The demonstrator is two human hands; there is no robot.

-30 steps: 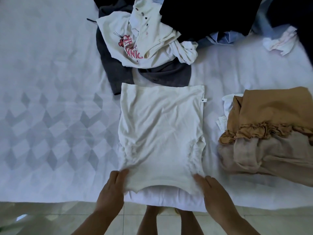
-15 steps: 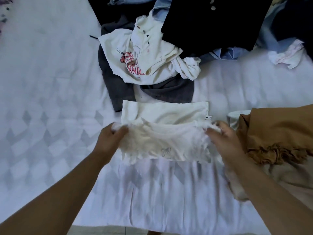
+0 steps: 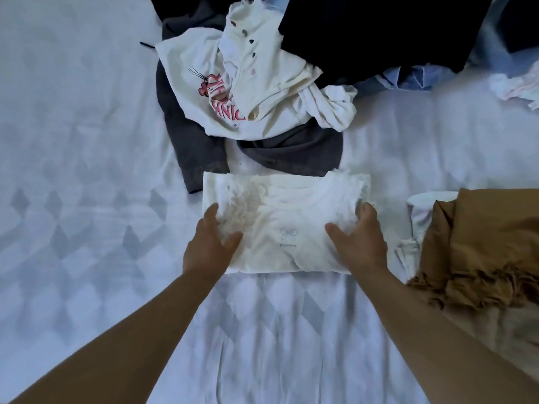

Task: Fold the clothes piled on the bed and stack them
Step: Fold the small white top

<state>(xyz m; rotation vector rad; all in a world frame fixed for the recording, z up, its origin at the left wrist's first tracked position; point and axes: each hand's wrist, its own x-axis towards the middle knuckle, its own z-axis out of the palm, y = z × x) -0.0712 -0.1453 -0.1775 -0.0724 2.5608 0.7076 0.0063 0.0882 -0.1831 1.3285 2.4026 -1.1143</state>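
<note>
A white T-shirt [image 3: 291, 246] with a small bow print lies folded in half on the bed [image 3: 87, 170], neckline facing up. My left hand [image 3: 208, 246] grips its left side with the thumb on top. My right hand [image 3: 361, 243] grips its right side the same way. Behind it lies the unfolded pile: a white top with pink print [image 3: 204, 91], a dark grey garment [image 3: 291, 153], a black garment [image 3: 364, 30] and a light blue shirt [image 3: 408, 78]. At the right sits a stack topped by a brown ruffled garment [image 3: 481, 234].
A white piece [image 3: 420, 211] sticks out from under the brown stack, close to my right hand. A small crumpled white cloth [image 3: 516, 88] lies at the far right. The patterned white sheet stretches out to the left and toward me.
Both hands lifted the shirt's near end and carried it away from me onto the far end, folding the shirt in half. The bow print now faces up.
</note>
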